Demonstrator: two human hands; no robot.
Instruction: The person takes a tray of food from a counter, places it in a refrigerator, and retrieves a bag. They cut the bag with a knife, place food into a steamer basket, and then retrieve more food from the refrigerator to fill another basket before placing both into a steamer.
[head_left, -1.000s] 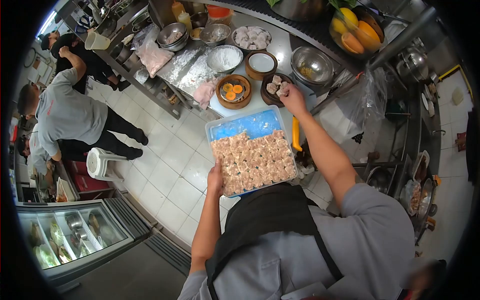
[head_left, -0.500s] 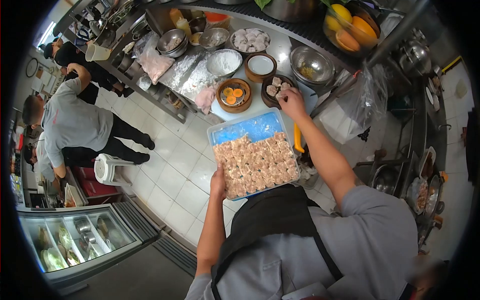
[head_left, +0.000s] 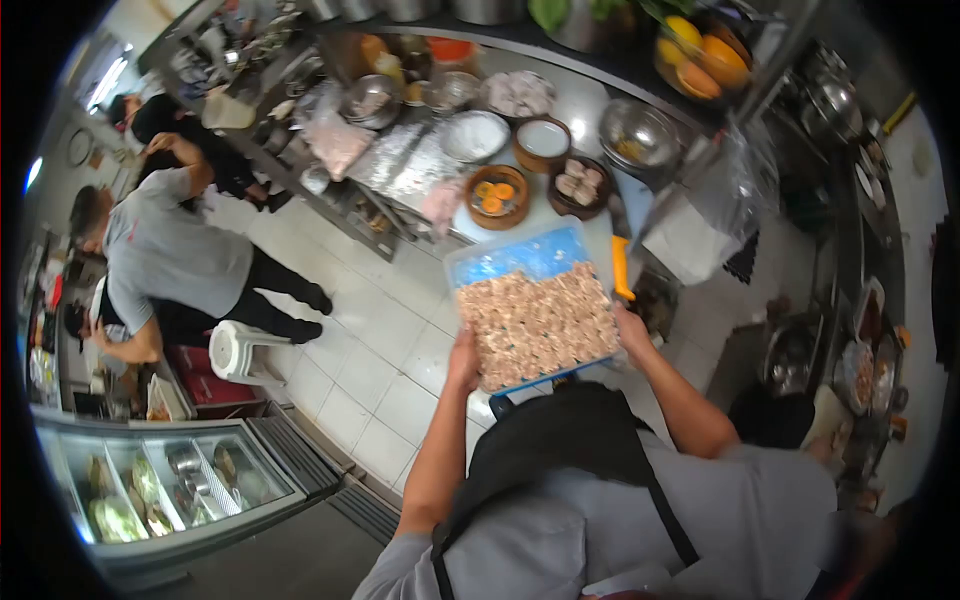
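Note:
A plastic tray (head_left: 528, 257) with a blue base carries rows of shumai-like dumplings (head_left: 540, 330); its far strip is bare blue. My left hand (head_left: 464, 358) grips the tray's left side, fingers mostly hidden under it. On the opposite side, my right hand (head_left: 630, 332) holds the right edge, its fingers partly hidden. Beyond the tray, a dark round steamer basket (head_left: 577, 212) contains several pale dumplings (head_left: 578, 182). Left of it, a bamboo steamer (head_left: 497, 220) holds orange-topped pieces. A knife with a yellow handle (head_left: 622, 266) lies right of the tray.
Metal bowls (head_left: 640, 135) and a floury bowl (head_left: 475, 136) stand on the counter. A plastic bag (head_left: 735, 200) hangs at right. A co-worker in a grey shirt (head_left: 180, 245) stands at left near a white stool (head_left: 232, 350) and a glass-topped fridge (head_left: 170, 485).
My right hand has left the dumplings in the dark steamer and come back to the tray's right edge. The view has shifted, and the co-worker's arm has moved.

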